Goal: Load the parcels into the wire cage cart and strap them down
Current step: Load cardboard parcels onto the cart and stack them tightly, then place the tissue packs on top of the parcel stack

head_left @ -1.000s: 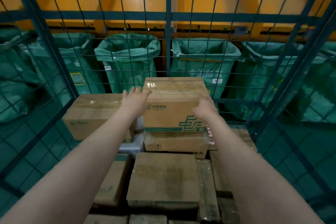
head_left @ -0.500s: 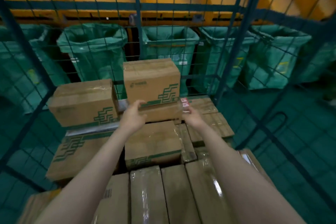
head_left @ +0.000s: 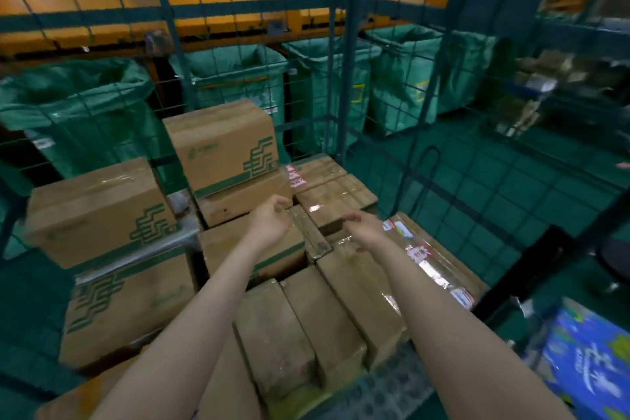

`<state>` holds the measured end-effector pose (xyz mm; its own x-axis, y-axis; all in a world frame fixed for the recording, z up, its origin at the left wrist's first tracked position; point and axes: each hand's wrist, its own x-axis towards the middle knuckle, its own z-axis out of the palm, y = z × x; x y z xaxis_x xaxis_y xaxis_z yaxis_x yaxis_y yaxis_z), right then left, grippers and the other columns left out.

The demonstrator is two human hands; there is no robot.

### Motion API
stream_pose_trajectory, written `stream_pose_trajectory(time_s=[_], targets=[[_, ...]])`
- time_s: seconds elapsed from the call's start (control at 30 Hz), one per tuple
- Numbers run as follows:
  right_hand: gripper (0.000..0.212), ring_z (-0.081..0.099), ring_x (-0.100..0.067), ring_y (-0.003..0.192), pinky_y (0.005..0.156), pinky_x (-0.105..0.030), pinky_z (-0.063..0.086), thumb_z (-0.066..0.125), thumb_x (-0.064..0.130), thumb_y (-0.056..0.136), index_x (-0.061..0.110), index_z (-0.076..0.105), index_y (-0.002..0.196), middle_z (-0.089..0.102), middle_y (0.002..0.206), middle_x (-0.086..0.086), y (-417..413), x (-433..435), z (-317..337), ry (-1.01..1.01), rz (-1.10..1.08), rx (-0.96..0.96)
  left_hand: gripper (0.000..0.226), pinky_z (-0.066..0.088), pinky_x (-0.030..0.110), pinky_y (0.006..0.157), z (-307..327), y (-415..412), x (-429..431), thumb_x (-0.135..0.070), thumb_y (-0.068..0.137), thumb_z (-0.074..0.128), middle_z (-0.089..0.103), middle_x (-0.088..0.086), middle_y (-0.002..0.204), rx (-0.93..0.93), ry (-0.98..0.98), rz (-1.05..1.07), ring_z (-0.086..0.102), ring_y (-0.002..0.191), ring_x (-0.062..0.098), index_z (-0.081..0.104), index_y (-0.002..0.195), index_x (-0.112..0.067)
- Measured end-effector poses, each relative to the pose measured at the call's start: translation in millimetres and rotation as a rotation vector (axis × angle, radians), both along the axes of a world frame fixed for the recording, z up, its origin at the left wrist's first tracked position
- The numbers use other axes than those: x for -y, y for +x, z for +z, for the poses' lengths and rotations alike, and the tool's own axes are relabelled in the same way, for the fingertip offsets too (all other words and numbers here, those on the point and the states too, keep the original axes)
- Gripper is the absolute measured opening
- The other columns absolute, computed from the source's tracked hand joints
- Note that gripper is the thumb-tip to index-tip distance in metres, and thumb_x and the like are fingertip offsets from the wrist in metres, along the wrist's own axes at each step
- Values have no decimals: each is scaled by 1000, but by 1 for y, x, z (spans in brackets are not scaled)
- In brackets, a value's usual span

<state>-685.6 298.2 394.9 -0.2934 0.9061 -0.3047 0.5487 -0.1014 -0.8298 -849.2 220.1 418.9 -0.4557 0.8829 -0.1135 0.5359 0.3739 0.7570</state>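
**Box placed, both hands off it**

A second ago we had both palms on the green-printed box [head_left: 221, 150]. Now it sits on the back row of the wire cage cart [head_left: 351, 85], close to the mesh. Our left hand [head_left: 269, 222] and right hand [head_left: 366, 227] hover over the lower parcels [head_left: 300, 327] with a slack, empty grip (fingers softly curled, holding nothing). One more parcel is loaded; we see no strap yet. The box is matte corrugated card, and the flat cartons beside it shine with tape.

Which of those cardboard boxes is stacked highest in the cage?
The green-printed carton at the back centre; its top stands above the similar carton to its left and all the rest.
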Motion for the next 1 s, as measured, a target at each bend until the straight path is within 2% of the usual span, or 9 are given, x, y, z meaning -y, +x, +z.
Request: stream_pose_trajectory(time_s=[0.1, 0.2, 0.27, 0.33, 0.47, 0.67, 0.83, 0.9, 1.0], targets=[[35, 51, -17, 92, 63, -24, 44, 44, 15, 92, 17, 58, 125, 54, 106, 1, 29, 15, -3, -14, -23, 28, 33, 39, 22, 73, -6, 28, 3, -5, 94, 49, 53, 5, 121, 42, 1, -63, 49, 93, 12, 50, 125, -13], [36, 51, -18, 92, 65, -24, 44, 44, 15, 94, 17, 55, 128, 55, 115, -3, 63, 29, -7, -49, -69, 30, 34, 38, 22, 78, -13, 57, 5, -4, 92, 50, 54, 3, 110, 47, -33, -137, 49, 97, 15, 52, 125, -10], [33, 51, -20, 92, 69, -28, 44, 45, 13, 94, 13, 57, 125, 55, 110, -4, 87, 36, -5, -64, -131, 22, 35, 39, 22, 79, -16, 76, 3, -2, 89, 51, 56, 7, 115, 47, -35, -192, 51, 100, 17, 54, 124, -8], [31, 51, -19, 85, 65, -29, 45, 45, 12, 93, 11, 60, 120, 54, 101, -3, 108, 41, -6, -71, -180, 33, 37, 40, 22, 79, -16, 92, 0, -2, 88, 53, 56, 7, 116, 51, -38, -228, 51, 98, 16, 54, 124, -9], [31, 51, -18, 78, 59, -25, 42, 46, 16, 93, 14, 61, 120, 55, 98, -2, 151, 53, -9, -91, -235, 47, 33, 39, 22, 79, -15, 134, -6, -10, 91, 53, 56, 4, 120, 43, -62, -292, 52, 101, 17, 56, 123, -15], [31, 45, -11, 67, 54, -19, 34, 45, 10, 92, 11, 62, 118, 47, 70, 8, 217, 73, -18, -111, -279, 78, 30, 39, 22, 85, -24, 201, -3, -10, 91, 51, 58, 4, 125, -26, -84, -351, 53, 115, 22, 57, 121, -14], [32, 48, -11, 65, 52, -20, 37, 43, 9, 93, 12, 62, 117, 52, 75, 4, 269, 83, -18, -121, -306, 85, 30, 37, 22, 81, -26, 253, 8, -8, 93, 50, 56, 6, 127, -1, -112, -353, 52, 115, 21, 56, 122, -14], [32, 50, -16, 72, 52, -22, 38, 43, 10, 92, 11, 63, 117, 55, 84, -2, 278, 85, -17, -118, -289, 82, 29, 36, 20, 76, -25, 264, 13, -9, 93, 50, 57, 7, 124, -2, -106, -348, 53, 106, 20, 56, 121, -13], [32, 48, -18, 87, 65, -25, 41, 44, 10, 93, 9, 62, 120, 52, 99, -3, 289, 88, -21, -103, -236, 68, 28, 38, 20, 75, -27, 282, 19, -7, 92, 51, 60, 10, 120, 22, -97, -311, 54, 102, 21, 58, 119, -9]])
